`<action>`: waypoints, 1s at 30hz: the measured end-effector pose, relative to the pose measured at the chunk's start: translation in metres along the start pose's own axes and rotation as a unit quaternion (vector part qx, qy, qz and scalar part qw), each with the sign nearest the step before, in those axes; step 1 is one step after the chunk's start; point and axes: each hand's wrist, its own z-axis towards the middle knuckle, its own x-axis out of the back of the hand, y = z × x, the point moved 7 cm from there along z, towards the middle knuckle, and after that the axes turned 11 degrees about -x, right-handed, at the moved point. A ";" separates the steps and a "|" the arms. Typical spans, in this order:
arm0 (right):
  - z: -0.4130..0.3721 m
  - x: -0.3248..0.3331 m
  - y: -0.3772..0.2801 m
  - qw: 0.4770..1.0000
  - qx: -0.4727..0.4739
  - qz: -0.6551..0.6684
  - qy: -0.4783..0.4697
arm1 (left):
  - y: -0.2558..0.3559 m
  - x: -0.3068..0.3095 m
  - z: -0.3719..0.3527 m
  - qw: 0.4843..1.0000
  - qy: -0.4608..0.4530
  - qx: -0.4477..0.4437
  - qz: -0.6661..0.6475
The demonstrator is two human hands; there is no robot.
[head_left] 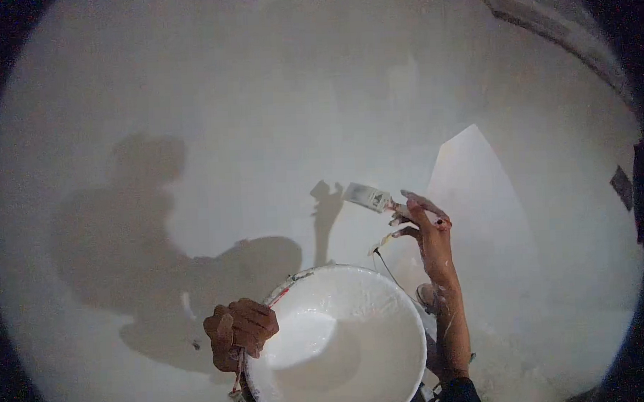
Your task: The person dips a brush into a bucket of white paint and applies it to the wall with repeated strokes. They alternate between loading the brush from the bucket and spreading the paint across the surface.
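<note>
A white bucket (371, 288) stands or hangs at the lower middle, with white paint (374, 366) inside. My left hand (243, 333) is closed over the bucket's left rim, where smears of paint and a red mark show. Right of the bucket and higher up, my right hand (428, 229) grips the handle of a flat paintbrush (368, 197), its bristle end pointing left toward the pale wall. Below those fingers, a thin dark wire with a pale yellowish piece (382, 246) runs down to the bucket's right side. White paint streaks mark my right forearm.
A pale wall (262, 118) fills most of the view, with my shadow across its left part. A bright pointed patch of light (473, 174) lies right of my hand. At the upper right is a long ledge-like edge (550, 26); a dark diamond shape (621, 188) sits far right.
</note>
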 end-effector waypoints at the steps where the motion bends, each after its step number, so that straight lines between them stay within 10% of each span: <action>1: 0.005 -0.001 0.007 1.000 -0.017 -0.008 -0.021 | 0.001 0.003 0.000 1.000 0.002 -0.007 -0.001; 9: 0.025 0.006 0.058 0.997 -0.064 0.038 -0.037 | -0.003 0.004 -0.012 0.999 -0.011 -0.004 0.042; 22: 0.101 -0.057 -0.022 0.969 0.179 0.170 -0.030 | -0.007 0.004 -0.004 0.998 -0.068 -0.014 0.014; 30: 0.083 -0.042 0.035 0.998 0.068 -0.002 0.006 | -0.001 -0.014 0.015 0.993 -0.110 0.041 -0.007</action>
